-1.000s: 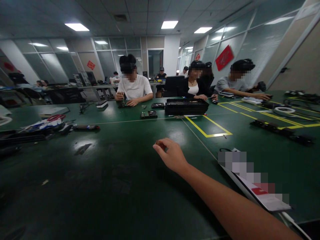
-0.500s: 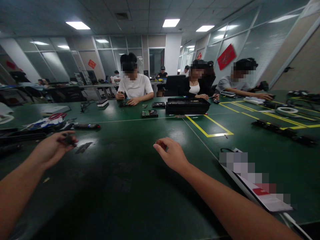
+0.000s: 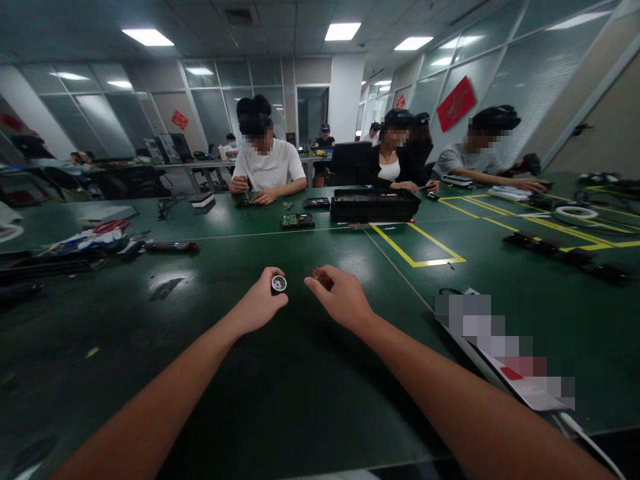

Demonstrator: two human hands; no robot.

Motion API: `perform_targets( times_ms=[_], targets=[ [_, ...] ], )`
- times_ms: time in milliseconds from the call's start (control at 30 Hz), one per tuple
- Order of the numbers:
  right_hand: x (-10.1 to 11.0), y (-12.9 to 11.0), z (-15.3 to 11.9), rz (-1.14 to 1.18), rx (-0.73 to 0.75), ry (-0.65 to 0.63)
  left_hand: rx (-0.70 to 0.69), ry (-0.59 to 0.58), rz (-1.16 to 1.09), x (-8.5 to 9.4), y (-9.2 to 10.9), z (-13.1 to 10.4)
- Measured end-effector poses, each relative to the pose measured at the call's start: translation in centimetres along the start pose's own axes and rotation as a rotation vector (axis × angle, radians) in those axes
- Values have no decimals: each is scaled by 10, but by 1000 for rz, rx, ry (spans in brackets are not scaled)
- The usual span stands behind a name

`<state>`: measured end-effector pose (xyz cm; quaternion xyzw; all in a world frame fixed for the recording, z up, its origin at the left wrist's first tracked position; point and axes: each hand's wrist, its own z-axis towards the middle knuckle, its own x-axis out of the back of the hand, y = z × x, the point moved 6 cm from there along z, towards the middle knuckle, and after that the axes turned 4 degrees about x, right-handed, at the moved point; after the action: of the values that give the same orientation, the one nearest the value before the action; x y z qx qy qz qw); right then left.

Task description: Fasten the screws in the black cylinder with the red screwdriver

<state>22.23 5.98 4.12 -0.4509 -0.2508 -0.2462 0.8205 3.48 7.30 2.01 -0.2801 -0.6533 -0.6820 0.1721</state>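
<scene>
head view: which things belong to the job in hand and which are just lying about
In hand, so likely part of the job:
dark round part with silvery rim, in the left hand
coppery part, in the right hand

Apparently just lying about:
dark cylindrical tool
black box
green-and-black part

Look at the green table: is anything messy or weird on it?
Yes: left of the left hand, a ragged dark patch mars the shiny tabletop, and a small pale scrap lies nearer, perhaps stray litter.
</scene>
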Motion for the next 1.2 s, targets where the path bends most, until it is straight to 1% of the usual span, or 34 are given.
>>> perform_targets(
  times_ms=[33, 100, 200, 300, 400, 467, 567, 667, 800, 933, 1100, 1200],
  targets=[
    [0, 3, 3, 5, -18, 17, -2, 7, 40, -3, -3, -1],
    [-2, 7, 10, 25, -35, 11, -9, 23, 96, -5, -8, -2],
    [1, 5, 23, 36, -28, 43, -29, 46, 142, -5, -13, -3],
    [7, -3, 35, 41, 0, 65, -64, 78, 137, -3, -10, -4],
    [15, -7, 41, 93, 13, 113, -90, 71, 118, -4, -4, -7],
    [21, -6, 39, 159, 19, 151, -112, 57, 113, -5, -2, -9],
    [29, -4, 29, 259, 38, 213, -151, 56, 100, -6, -1, -12],
    [34, -3, 17, 430, 26, 240, -162, 69, 82, -5, -4, -13],
    [33, -11, 5, 507, 33, 197, -167, 76, 72, -5, -5, -13],
    [23, -13, 0, 528, 59, 134, -174, 65, 77, -5, -2, -15],
    [11, -7, -1, 464, 63, 87, -168, 42, 98, -8, -3, -15],
    [10, -8, -2, 420, 79, 79, -184, 35, 96, -8, -5, -15]
  ],
)
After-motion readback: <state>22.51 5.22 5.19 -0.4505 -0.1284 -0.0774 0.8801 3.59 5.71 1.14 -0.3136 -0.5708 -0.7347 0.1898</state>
